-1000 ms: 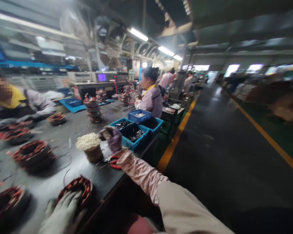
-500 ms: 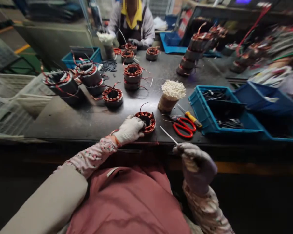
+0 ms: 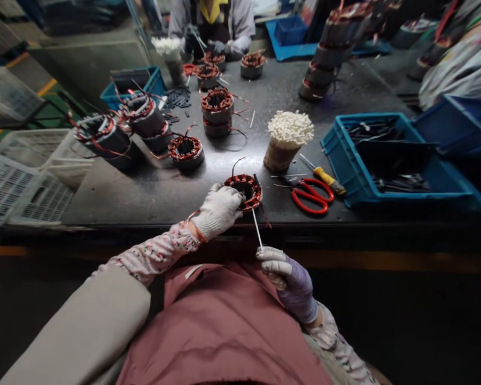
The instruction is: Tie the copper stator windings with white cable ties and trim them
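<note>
A motor stator point(image 3: 255, 199) with copper windings stands at the table's front edge. My left hand point(image 3: 221, 209), in a white glove, grips its left side, with fingertips inside the ring. A loose wire end rises from the stator's far side. My right hand point(image 3: 278, 270), gloved in white and purple, is closed on a thin white stick point(image 3: 257, 230) below the table edge. The stick points up, and its far tip meets the stator's near rim; whether it enters the windings I cannot tell.
Right of the stator lie red-handled scissors point(image 3: 312, 195) and a yellow-handled screwdriver point(image 3: 329, 180). Behind them stands a bundle of white sticks point(image 3: 288, 139), beside a blue bin point(image 3: 344, 160) of black pieces. More stators point(image 3: 217, 112) stand left and back. A co-worker point(image 3: 212, 27) sits opposite.
My right hand has moved left with the white stick, bringing its tip to the stator. My left hand stays on the stator. The view has shifted slightly.
</note>
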Demonstrator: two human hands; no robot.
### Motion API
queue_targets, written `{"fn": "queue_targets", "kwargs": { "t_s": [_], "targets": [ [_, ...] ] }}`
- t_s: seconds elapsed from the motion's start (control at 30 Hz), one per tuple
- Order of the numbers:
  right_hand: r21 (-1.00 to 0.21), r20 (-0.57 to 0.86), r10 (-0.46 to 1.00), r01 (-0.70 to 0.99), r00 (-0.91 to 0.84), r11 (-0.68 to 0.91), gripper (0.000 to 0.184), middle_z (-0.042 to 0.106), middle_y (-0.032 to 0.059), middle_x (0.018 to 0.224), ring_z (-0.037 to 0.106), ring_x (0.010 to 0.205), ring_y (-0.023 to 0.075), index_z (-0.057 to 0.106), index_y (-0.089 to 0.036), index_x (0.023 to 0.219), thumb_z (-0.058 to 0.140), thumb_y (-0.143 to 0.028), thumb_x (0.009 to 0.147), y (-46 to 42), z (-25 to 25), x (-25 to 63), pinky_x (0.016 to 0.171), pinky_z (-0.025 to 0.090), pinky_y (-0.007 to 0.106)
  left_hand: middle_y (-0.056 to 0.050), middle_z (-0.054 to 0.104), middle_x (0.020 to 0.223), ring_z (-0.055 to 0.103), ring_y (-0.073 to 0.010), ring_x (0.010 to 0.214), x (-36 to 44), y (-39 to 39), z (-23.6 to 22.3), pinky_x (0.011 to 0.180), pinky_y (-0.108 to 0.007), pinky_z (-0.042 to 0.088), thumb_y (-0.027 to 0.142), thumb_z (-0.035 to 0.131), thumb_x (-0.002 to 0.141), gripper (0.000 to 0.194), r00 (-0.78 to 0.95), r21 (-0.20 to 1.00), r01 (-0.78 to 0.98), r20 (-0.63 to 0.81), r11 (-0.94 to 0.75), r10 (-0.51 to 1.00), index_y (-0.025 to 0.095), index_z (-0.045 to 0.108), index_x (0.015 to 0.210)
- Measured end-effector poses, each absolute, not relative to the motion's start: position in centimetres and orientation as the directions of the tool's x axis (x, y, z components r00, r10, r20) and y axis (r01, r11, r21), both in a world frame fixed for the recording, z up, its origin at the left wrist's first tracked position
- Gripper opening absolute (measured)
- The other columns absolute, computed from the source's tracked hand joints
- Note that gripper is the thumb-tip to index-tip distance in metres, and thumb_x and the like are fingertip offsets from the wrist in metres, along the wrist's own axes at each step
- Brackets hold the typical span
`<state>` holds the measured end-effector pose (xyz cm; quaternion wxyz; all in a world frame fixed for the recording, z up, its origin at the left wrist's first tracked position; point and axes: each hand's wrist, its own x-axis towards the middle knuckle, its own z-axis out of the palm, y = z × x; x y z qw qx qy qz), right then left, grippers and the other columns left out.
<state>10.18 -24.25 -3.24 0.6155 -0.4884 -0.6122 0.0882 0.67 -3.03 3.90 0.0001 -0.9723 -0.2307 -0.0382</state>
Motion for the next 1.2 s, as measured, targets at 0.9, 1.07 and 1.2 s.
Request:
{"fn": "queue_targets", "kwargs": {
  "t_s": [0.9,1.07,1.2],
  "targets": [
    [-0.799,0.583,0.628,0.507,0.516,0.325,0.011,0.077,0.0038,0.093,0.074,0.084,0.0160,0.070,-0.023,0.097,0.062,-0.023,0.089,-17.1,-5.3,9.2,0.080,0.063,0.028,-0.008,0.069,0.124,0.057,-0.0281,0.127,-0.5,-2.4,1.7,0.108,-0.040,0.048,0.031,0.067,0.084,0.066,0.791,0.380,0.491,0.183,-0.784,0.584,0.020,0.044,0.145],
    [-0.830,0.518,0.668,0.501,0.534,0.244,0.013,0.077,0.0027,0.090,0.074,0.081,0.0163,0.073,-0.023,0.096,0.064,-0.024,0.087,-16.3,-4.0,9.5,0.078,0.062,0.027,-0.004,0.074,0.115,0.066,-0.0199,0.114,-0.5,-3.3,-0.1,0.124,-0.045,0.027,0.025,0.058,0.091,0.041,0.750,0.410,0.372,0.395,-0.833,0.530,0.021,0.056,0.131],
    [-0.843,0.484,0.694,0.495,0.532,0.209,0.014,0.077,0.0039,0.092,0.074,0.085,0.0170,0.073,-0.022,0.096,0.062,-0.026,0.088,-16.4,-3.6,9.6,0.082,0.061,0.029,-0.003,0.074,0.115,0.067,-0.0187,0.110,-0.4,-2.9,-0.7,0.122,-0.044,0.031,0.028,0.061,0.090,0.028,0.728,0.440,0.374,0.407,-0.816,0.553,0.024,0.067,0.118]
  ]
}}
